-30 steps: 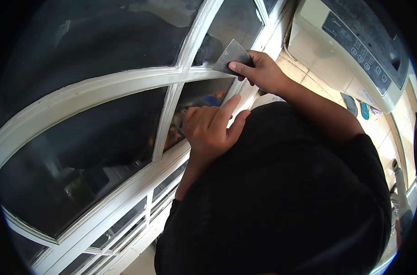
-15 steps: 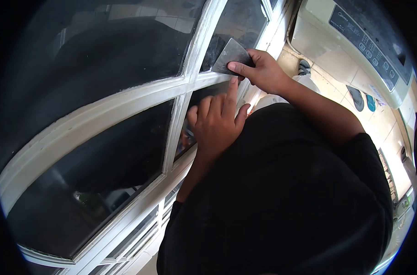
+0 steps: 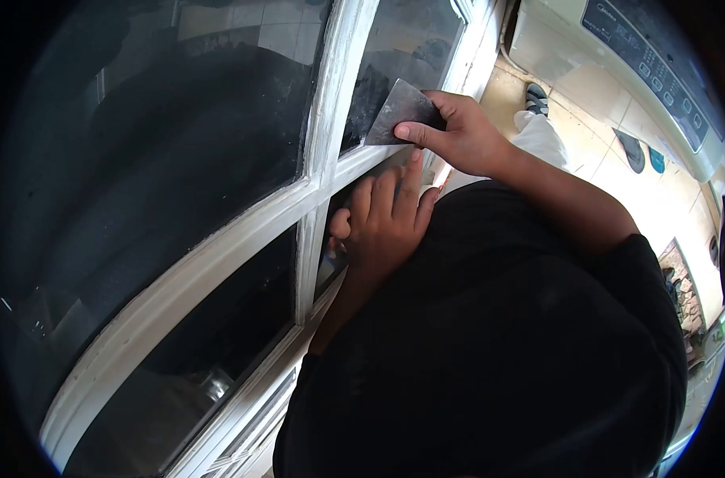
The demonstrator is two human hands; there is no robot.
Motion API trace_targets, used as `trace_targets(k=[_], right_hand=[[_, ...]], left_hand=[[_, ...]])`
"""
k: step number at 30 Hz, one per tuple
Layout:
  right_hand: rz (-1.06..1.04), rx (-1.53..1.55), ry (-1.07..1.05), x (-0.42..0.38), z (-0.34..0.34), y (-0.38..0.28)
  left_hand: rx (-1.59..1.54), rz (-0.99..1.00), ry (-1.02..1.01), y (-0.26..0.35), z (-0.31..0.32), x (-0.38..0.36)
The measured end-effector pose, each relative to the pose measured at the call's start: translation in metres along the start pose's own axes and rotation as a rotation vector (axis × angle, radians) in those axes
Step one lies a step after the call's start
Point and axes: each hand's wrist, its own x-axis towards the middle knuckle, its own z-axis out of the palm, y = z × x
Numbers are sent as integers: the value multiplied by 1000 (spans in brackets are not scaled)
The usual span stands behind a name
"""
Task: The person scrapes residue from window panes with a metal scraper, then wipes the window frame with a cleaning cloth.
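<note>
Pinching a flat metal scraper (image 3: 396, 113), the right hand (image 3: 466, 139) has its edge at the white frame (image 3: 324, 163); just below, the left hand (image 3: 384, 223) is open beside a glass pane (image 3: 344, 195).

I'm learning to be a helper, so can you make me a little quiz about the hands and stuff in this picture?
1. Which hand has its grip on the flat grey plate?
2. True or false: the long curved bar is painted bright red.
3. Fill in the missing word: the person's shirt is ____.

Key:
1. The right hand, with its thumb on the face of the plate.
2. False, the bar is white.
3. Black.
</note>
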Motion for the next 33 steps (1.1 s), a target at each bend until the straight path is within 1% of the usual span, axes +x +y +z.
trace_targets(k=[1,2,4,8,11,13,16,20,25,28,31,33], right_hand=[[-24,19,3,0,1,0],[-20,25,4,0,2,0],[-16,-24,18,-1,0,-5],[-27,-54,9,1,-2,-6],[16,-68,8,1,-2,-10],[-45,-54,4,2,-2,-10],[-59,-75,11,5,-2,-5],[-29,-78,0,3,-2,-10],[-58,-61,-7,5,-2,-8],[-23,-70,-18,7,-5,-4],[7,-76,-21,5,-4,-14],[-19,-51,-22,8,-5,-4]], left_hand=[[-2,29,48,-1,1,-1],[-3,32,42,-2,2,-1],[7,64,159,-3,7,-2],[107,69,139,-3,8,3],[179,77,132,-4,13,2],[190,60,143,-3,13,2],[214,19,127,0,11,4],[198,8,137,1,12,3],[186,4,116,1,11,3],[168,56,112,-2,12,2],[164,49,112,-1,11,2],[147,53,107,-2,11,2]])
